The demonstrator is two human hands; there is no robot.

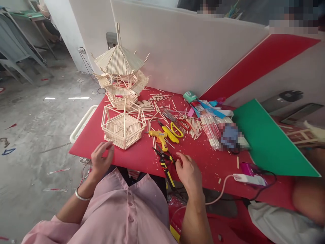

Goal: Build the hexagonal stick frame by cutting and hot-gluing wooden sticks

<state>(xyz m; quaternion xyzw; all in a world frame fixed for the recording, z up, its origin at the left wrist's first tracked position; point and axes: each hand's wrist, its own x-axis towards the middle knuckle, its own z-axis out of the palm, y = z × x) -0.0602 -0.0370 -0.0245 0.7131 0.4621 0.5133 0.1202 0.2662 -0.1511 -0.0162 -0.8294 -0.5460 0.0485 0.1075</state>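
A hexagonal frame of thin wooden sticks (pixel 124 127), with a stick-laid floor, stands near the left front of the red tabletop (pixel 193 159). My left hand (pixel 101 157) is at its near left side, fingers loosely bent and apart, with nothing visible in them. Beside black-and-yellow cutters (pixel 166 166) at the front edge is my right hand (pixel 189 171), its thumb and fingers apart and apparently empty. Just beyond the cutters lie a yellow glue gun (pixel 161 138) and yellow-handled pliers (pixel 170 134). Behind the frame rises a tiered stick pagoda (pixel 119 62).
Loose sticks (pixel 158 110) and scissors (pixel 177 128) lie mid-table. Bagged sticks (pixel 210 130) and a green board (pixel 276 145) are at right. A white power strip (pixel 250 179) with cords sits near the right front. A white partition (pixel 188 54) stands behind. Another person's arm shows at far right.
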